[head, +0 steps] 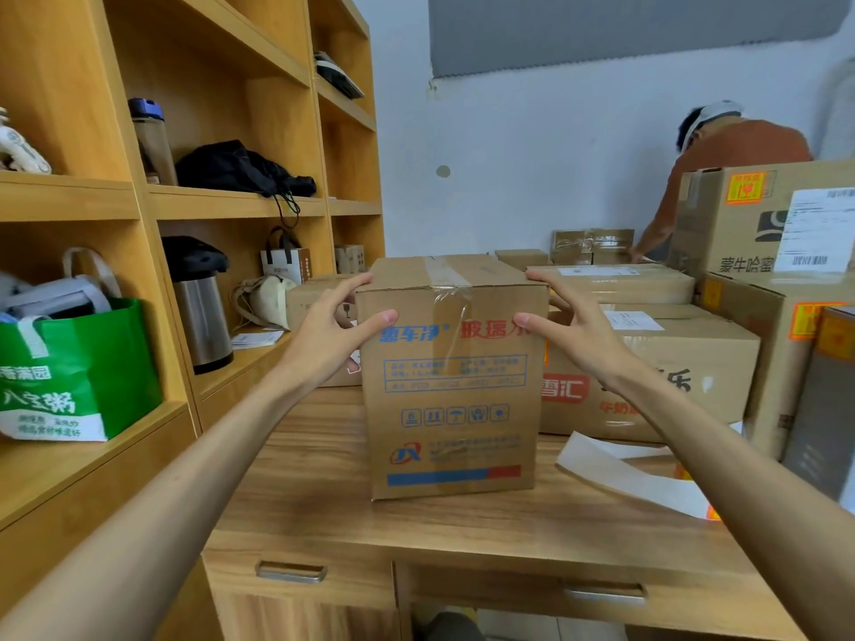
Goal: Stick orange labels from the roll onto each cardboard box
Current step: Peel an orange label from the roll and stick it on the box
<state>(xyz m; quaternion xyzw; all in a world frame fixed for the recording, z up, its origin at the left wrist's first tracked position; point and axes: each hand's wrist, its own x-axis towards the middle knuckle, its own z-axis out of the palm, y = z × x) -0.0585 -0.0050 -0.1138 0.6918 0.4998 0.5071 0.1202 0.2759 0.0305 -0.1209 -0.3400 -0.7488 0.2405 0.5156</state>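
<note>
I am holding the tall cardboard box (451, 377) upright on the wooden desk (324, 501), my left hand (333, 335) and right hand (573, 335) each clamping an upper corner, thumbs on the front. Its face is showing blue and red Chinese print, handling icons and a JX logo. The white label strip (634, 478) is lying just right of it. Behind, stacked boxes (721, 233) are wearing orange labels (745, 188); one reads 蒙牛. A green bag (78, 363) reads 八宝粥.

Brown box (451, 377) (blue and red print), green bag (78, 363).
</note>
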